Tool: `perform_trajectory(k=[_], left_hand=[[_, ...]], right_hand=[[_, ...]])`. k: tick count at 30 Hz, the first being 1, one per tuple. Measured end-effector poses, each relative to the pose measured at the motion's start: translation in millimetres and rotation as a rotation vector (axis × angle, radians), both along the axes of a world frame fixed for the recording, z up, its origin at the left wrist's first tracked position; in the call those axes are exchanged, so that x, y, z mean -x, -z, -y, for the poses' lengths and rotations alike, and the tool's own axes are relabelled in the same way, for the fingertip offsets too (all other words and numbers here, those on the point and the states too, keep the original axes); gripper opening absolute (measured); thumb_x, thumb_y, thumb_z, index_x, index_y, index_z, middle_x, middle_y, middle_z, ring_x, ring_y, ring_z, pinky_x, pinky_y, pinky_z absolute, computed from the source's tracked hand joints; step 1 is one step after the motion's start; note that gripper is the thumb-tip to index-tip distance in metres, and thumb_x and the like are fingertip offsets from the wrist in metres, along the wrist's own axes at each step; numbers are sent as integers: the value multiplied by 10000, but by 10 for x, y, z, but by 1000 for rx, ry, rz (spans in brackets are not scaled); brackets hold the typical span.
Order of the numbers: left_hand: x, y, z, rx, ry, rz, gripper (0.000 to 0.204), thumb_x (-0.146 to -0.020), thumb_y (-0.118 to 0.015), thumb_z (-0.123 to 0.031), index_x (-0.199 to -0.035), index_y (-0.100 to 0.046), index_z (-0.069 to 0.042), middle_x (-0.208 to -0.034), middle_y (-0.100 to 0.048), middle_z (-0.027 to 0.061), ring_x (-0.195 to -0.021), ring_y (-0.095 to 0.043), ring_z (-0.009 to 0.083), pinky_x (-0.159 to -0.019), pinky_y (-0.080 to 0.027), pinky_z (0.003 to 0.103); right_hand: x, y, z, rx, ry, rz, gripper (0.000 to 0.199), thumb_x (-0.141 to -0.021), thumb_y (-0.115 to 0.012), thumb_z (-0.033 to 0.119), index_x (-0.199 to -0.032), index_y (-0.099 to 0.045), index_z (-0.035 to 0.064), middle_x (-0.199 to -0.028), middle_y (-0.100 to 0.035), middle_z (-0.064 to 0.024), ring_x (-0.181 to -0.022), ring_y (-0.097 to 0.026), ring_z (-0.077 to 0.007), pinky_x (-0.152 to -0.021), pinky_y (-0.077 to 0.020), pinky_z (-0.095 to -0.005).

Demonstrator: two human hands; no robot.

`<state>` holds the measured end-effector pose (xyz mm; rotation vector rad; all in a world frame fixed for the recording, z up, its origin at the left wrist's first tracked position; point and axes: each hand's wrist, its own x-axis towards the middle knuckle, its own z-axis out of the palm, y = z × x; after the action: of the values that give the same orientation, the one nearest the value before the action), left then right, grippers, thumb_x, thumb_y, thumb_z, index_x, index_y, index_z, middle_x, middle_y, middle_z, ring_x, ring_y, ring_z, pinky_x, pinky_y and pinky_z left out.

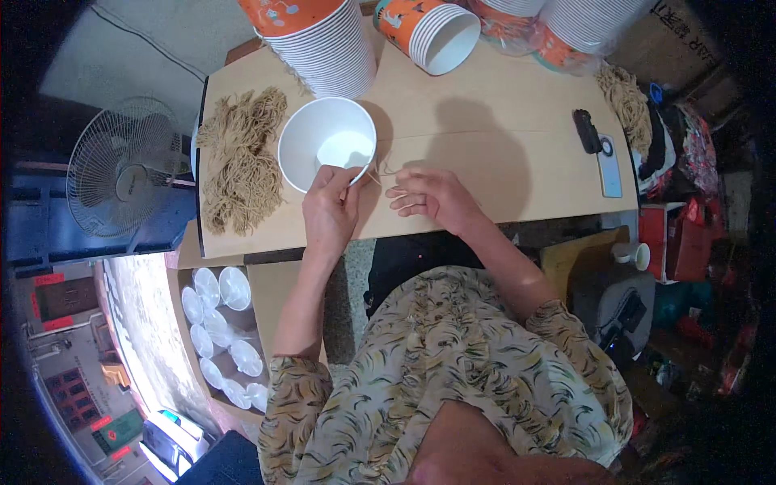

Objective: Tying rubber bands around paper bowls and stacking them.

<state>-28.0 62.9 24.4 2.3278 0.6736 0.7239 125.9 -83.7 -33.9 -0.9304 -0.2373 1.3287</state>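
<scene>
On table (501, 121), left hand (330, 212) pinching white cup (326, 144) rim, right hand (432, 198) flat.

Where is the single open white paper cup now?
The white paper cup stands on the wooden table, gripped by the left hand, beside the tan string pile.

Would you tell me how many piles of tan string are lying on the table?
2: a big pile of tan string left of the white cup, and a smaller pile at the table's right edge.
</scene>
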Motion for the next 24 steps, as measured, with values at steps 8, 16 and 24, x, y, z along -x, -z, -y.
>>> perform_trajectory(k=[8,16,24], left_hand=[[-56,-53,62,13,-19,-14,186,-877,-707,-47,-1056,-749,-75,-877,-684,136,-702,-691,275,-620,-528,363],[-122,-20,66,13,11,-9,157,-881,-722,-87,-1031,-769,-87,-900,-724,119,-723,-713,272,-638,-547,359],[-146,-18,43,18,26,-18,168,-872,-722,-68,-1033,-769,-82,-926,-729,127,-784,-718,277,-675,-548,346]], right_hand=[[-73,206,-34,42,-147,22,444,-989,-554,357,-1154,-602,-52,-1014,-701,-204,-798,-703,-237,-708,-599,-345],[73,266,-91,22,-129,322,193,-907,-726,138,-988,-717,-36,-818,-679,-66,-664,-640,-122,-631,-535,-260],[86,444,-76,-4,-59,498,189,-920,-687,139,-960,-686,-47,-722,-642,-36,-637,-623,-105,-558,-508,-281]])
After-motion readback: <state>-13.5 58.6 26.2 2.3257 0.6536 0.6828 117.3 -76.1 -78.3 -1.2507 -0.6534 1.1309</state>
